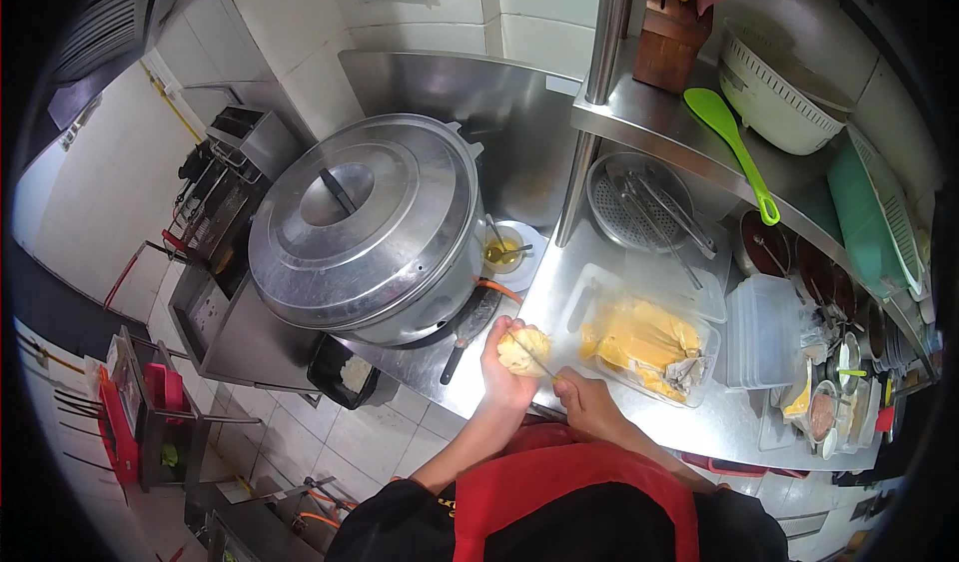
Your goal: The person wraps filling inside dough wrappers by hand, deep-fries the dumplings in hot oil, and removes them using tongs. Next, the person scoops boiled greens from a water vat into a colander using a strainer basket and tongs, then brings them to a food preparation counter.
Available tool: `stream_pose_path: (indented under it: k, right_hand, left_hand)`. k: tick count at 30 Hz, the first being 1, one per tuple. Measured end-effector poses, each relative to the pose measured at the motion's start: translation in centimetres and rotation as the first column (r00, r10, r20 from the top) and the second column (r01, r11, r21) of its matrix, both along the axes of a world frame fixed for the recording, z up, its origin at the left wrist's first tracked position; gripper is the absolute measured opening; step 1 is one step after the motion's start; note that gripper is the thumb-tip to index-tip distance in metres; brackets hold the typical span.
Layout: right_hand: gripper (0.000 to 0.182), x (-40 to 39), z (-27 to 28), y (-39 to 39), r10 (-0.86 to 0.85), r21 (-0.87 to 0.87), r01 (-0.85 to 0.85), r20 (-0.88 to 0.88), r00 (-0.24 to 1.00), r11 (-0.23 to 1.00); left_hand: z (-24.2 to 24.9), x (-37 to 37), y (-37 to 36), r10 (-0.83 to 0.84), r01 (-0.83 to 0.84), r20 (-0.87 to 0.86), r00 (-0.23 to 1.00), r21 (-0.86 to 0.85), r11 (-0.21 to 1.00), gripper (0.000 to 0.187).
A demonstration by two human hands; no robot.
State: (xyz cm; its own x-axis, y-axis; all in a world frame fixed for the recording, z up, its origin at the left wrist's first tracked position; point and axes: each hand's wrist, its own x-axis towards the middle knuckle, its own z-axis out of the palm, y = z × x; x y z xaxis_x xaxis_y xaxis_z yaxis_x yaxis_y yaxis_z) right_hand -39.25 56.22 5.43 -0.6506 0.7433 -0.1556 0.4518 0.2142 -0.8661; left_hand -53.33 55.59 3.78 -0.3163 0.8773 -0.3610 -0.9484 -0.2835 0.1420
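A round, pale yellow piece of food, perhaps a bun [523, 351], rests in my left hand [507, 374], its fingers curled round the edge. My right hand [587, 402] is closed on the handle of a thin utensil [534, 360], whose narrow end lies against the face of the food. Whether it is a knife or a spreader I cannot tell. Just right of my hands stands a clear plastic container [711, 346] with yellow slices [639, 332] and crumpled wrapping [684, 373] in it.
A large lidded metal cooker [400, 212] fills the left of the counter. Beside it are a small bowl [502, 253] and a black-handled knife [455, 357]. Stacked clear containers [761, 330] stand at right. Above runs a steel shelf [649, 112] with a green spatula [734, 142].
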Motion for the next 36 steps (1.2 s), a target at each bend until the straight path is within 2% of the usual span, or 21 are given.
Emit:
stream_pose_path:
  k: [3, 7, 13, 22, 34, 36]
  right_hand:
    - [0.018, -0.1, -0.2, 0.0, 0.013, 0.076, -0.013, 0.004, 1.000, 0.997]
    - [0.018, -0.1, -0.3, 0.0, 0.028, 0.081, -0.027, -0.016, 0.999, 0.996]
    - [0.018, -0.2, -0.4, 0.2, 0.054, 0.091, -0.049, -0.059, 0.997, 0.995]
    - [0.021, -0.6, -1.0, 0.8, 0.086, 0.120, -0.068, -0.153, 0.984, 0.990]
    - [0.026, -0.5, 1.6, 1.2, 0.091, 0.048, -0.085, -0.146, 0.985, 0.995]
    - [0.026, -0.4, 1.9, 1.6, 0.085, 0.034, -0.081, -0.140, 0.987, 0.996]
  left_hand:
    - [0.2, 0.4, -0.2, 0.020, -0.018, -0.068, 0.997, 0.021, 1.000, 0.009]
    - [1.0, 0.7, -0.6, 0.096, -0.073, -0.232, 0.968, 0.105, 0.992, 0.004]
    - [1.2, 0.8, -0.8, 0.169, -0.114, -0.447, 0.878, 0.148, 0.982, 0.007]
    - [0.7, 0.7, -0.6, 0.180, -0.042, -0.506, 0.844, 0.272, 0.961, 0.012]
    - [0.2, 0.9, -0.7, 0.142, 0.025, -0.552, 0.821, 0.284, 0.958, 0.012]
    - [0.4, 0.7, -0.8, 0.056, 0.099, -0.626, 0.778, 0.210, 0.973, 0.015]
